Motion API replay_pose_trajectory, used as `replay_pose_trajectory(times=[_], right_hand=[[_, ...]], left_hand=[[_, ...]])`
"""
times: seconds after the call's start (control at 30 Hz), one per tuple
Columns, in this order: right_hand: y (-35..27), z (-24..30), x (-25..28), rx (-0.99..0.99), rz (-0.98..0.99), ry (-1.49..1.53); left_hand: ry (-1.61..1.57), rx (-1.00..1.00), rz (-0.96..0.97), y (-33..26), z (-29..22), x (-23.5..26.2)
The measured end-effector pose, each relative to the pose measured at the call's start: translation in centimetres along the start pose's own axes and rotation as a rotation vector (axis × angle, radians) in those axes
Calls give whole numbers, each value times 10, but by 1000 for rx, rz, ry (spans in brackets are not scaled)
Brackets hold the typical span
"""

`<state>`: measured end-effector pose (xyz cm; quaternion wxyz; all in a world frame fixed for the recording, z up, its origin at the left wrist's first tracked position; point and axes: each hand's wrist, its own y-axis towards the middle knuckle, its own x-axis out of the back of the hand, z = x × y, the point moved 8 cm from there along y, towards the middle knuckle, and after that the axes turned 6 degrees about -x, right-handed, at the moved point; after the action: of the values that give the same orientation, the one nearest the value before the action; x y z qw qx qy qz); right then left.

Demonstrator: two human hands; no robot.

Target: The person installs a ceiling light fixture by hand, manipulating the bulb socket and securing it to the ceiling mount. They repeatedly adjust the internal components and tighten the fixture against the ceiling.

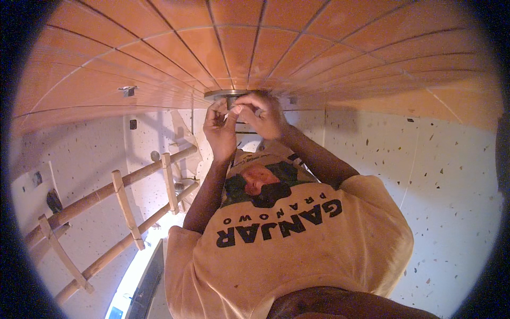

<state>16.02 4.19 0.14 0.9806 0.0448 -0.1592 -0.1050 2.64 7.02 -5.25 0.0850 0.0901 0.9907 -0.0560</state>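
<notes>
A round metal fitting (215,95) with a broad disc and a short grey stem sits against the orange tiled wall (234,48). My left hand (220,127) is raised to it, thumb and fingertips closed around the stem's left side. From the right, my right hand (264,114) meets it with curled fingers pinched close to the left thumb. Slight motion blur and the fingers themselves hide whatever small part lies between the right fingertips.
To the left leans a wooden ladder (125,207) of round poles and nailed flat rungs. A small metal wall fixture (127,91) projects from the orange tiles. A pale speckled surface (425,175) spreads to the right. Bright light enters beside a dark panel (146,284) at lower left.
</notes>
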Motion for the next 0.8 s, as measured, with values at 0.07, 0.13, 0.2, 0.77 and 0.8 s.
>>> replay_pose_trajectory(times=[0.07,0.13,0.2,0.77,0.8], right_hand=[[-4,9,3,28,-51,-84],[-5,12,4,64,-96,-160],[-6,15,5,78,-124,-226],[-11,59,-2,211,-277,-541],[-12,57,-2,220,-296,-559]], left_hand=[[-51,-84,-8,2,4,1],[-88,-98,15,4,6,-1],[-113,-113,29,6,8,0],[-97,-164,184,18,0,1],[-95,-174,202,18,0,0]])
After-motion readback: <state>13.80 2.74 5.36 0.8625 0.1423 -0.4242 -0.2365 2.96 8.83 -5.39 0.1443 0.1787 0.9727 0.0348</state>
